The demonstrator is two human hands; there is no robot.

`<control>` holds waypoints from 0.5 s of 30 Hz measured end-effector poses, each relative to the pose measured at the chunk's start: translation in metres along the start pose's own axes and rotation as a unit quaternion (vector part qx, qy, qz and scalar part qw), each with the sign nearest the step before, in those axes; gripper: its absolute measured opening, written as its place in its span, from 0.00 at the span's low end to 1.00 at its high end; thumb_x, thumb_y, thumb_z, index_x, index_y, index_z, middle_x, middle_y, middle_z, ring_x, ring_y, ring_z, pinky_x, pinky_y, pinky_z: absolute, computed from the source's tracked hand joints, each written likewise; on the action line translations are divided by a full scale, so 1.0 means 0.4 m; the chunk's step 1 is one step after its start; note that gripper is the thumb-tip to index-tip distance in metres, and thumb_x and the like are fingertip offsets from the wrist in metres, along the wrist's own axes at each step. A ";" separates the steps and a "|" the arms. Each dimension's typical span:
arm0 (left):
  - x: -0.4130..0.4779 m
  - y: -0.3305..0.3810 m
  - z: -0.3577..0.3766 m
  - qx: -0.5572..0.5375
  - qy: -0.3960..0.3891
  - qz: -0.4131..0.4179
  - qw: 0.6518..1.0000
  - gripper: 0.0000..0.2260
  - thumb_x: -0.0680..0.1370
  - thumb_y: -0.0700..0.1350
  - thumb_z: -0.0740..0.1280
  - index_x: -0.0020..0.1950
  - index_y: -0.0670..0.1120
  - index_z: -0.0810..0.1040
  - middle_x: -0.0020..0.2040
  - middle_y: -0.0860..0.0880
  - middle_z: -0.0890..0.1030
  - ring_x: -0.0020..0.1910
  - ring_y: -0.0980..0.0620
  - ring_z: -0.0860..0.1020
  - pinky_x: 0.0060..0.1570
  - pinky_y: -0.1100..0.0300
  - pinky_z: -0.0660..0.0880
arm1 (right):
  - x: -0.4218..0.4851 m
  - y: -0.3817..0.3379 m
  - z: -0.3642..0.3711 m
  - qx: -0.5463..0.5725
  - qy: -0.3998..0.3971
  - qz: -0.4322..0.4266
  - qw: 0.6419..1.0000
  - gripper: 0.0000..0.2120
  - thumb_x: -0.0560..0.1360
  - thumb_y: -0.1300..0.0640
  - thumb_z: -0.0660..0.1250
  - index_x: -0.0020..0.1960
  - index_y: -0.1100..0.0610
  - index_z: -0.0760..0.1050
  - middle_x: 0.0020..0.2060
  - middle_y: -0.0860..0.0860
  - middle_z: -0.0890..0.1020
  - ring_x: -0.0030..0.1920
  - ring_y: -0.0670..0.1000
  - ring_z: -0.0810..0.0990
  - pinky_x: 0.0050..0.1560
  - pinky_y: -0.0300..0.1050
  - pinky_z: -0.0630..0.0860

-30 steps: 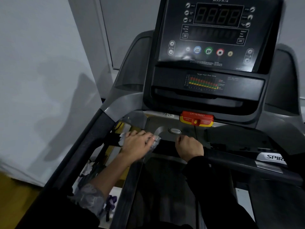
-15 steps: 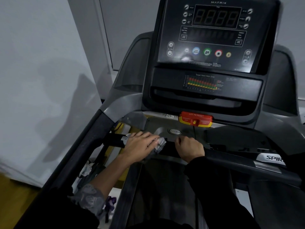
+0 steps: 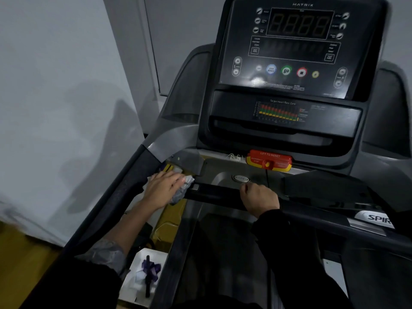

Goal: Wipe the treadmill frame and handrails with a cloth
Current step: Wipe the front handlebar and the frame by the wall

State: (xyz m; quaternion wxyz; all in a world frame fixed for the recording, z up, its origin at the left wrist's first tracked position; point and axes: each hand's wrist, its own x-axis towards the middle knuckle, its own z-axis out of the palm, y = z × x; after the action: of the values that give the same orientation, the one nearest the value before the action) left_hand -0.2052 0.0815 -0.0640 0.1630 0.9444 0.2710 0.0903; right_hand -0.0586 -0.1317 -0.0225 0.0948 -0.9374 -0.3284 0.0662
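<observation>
1. Where you stand on the treadmill (image 3: 178, 139), a pale grey wall (image 3: 55, 85) runs along your left and a strip of yellow floor (image 3: 20, 264) shows below it.
2. Console (image 3: 287, 47): dark, unlit digits, coloured buttons in a row; above and beyond both hands.
3. Red stop switch (image 3: 268, 162): on a yellow base, just beyond your right hand.
4. White box (image 3: 138, 284): on the floor below your left forearm, with something purple inside.
5. Front handrail (image 3: 214, 192): black crossbar running under both hands.
6. Cloth (image 3: 186, 186): crumpled, grey-white, on the left end of the front handrail under your left fingertips, part of it hanging below the palm.
7. Left hand (image 3: 163, 188): fingers stretched out and laid flat, pressing the cloth against the bar.
8. Right hand (image 3: 259, 198): knuckles up, fingers curled round the front handrail near its middle, well apart from the cloth.
</observation>
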 end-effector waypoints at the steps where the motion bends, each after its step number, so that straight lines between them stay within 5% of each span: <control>1: 0.001 0.011 0.000 0.002 0.005 -0.013 1.000 0.39 0.69 0.67 0.37 0.64 0.50 0.75 0.62 0.50 0.76 0.62 0.47 0.71 0.61 0.54 0.61 | 0.004 0.001 0.007 -0.003 0.003 0.001 1.000 0.19 0.81 0.52 0.49 0.50 0.58 0.76 0.49 0.56 0.82 0.50 0.58 0.80 0.43 0.46 0.70; 7: -0.006 0.108 0.019 0.052 -0.026 -0.007 0.998 0.21 0.80 0.58 0.46 0.65 0.55 0.72 0.63 0.53 0.74 0.63 0.48 0.68 0.64 0.53 0.59 | 0.013 0.002 0.021 -0.021 0.005 0.001 1.000 0.18 0.81 0.53 0.48 0.51 0.57 0.76 0.50 0.55 0.82 0.51 0.57 0.80 0.43 0.45 0.69; 15: -0.012 0.216 0.043 0.037 -0.028 0.060 0.997 0.18 0.81 0.58 0.49 0.67 0.57 0.70 0.63 0.55 0.73 0.62 0.50 0.67 0.60 0.54 0.59 | 0.007 -0.003 0.012 -0.031 0.016 -0.007 0.999 0.17 0.81 0.55 0.50 0.53 0.58 0.76 0.52 0.57 0.82 0.53 0.58 0.80 0.49 0.47 0.74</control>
State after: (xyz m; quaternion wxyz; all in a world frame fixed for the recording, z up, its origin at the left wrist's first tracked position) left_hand -0.1629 0.0054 -0.0497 0.1294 0.9665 0.2125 0.0633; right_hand -0.0580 -0.1286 -0.0272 0.0716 -0.9384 -0.3356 0.0398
